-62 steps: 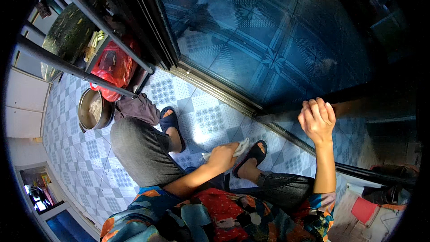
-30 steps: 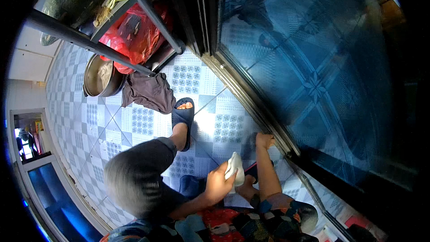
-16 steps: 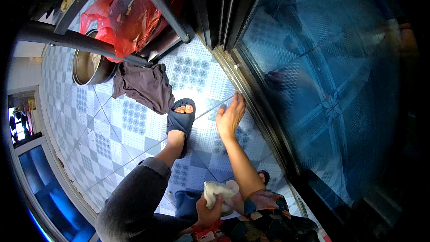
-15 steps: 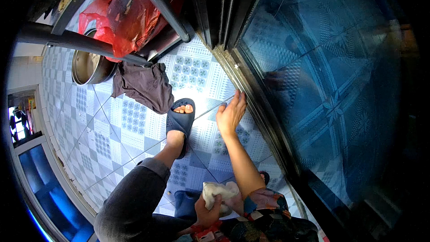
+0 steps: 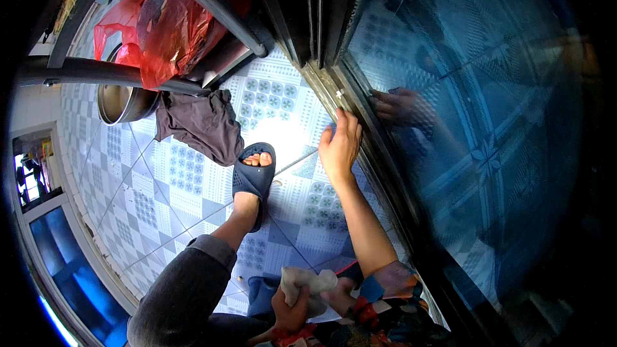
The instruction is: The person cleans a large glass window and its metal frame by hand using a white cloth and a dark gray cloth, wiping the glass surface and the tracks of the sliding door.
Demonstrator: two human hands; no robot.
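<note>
At the bottom middle, my left hand [image 5: 290,310] is closed around a crumpled white cloth [image 5: 299,283]. My right hand [image 5: 342,148] reaches forward over the tiles, its fingers stretched out and their tips at the metal sliding-door track [image 5: 369,144]. Nothing shows in those fingers. A small white speck [image 5: 340,94] lies on the track just beyond the fingertips. Beside the track stands the dark glass door panel [image 5: 475,135], which reflects the hand and the tiled floor.
One foot in a dark slipper [image 5: 256,177] stands on the patterned floor [image 5: 186,167]. Ahead of it lies a brownish-grey cloth [image 5: 199,122]. A metal pot [image 5: 122,104], a rack with grey bars [image 5: 83,72] and a red plastic bag [image 5: 173,38] occupy the far left.
My right hand has moved forward along the track, closer to the white speck, and its reflection shows more clearly. The white cloth in my left hand has shifted slightly left and down.
</note>
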